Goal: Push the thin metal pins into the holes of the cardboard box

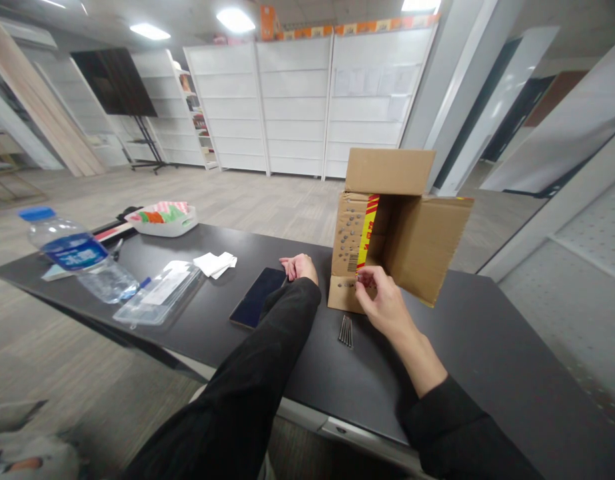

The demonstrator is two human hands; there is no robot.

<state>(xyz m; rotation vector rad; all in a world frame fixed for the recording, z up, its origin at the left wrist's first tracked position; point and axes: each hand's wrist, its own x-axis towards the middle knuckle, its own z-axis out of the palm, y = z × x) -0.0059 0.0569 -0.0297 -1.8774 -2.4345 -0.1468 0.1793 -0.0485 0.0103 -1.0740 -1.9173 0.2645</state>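
Observation:
A cardboard box (347,230) stands on the dark table with its flaps open. Dark round spots, holes or fastener heads, dot its left side and lower front flap. My right hand (382,300) is at the front of the box, thumb and index finger pinched together by the lower flap. Whatever sits between those fingertips is too small to make out. Several thin metal screws or nails (346,331) lie side by side below the box. My left hand (301,268) rests on the table beside a dark phone (254,300), fingers loosely bent and partly apart; its sleeve overlaps the phone.
To the left are a clear plastic case (160,293), folded white tissues (216,264) and a tilted water bottle (82,257). A white basket (164,227) with colourful packets stands at the far edge. White shelving (297,107) lines the back.

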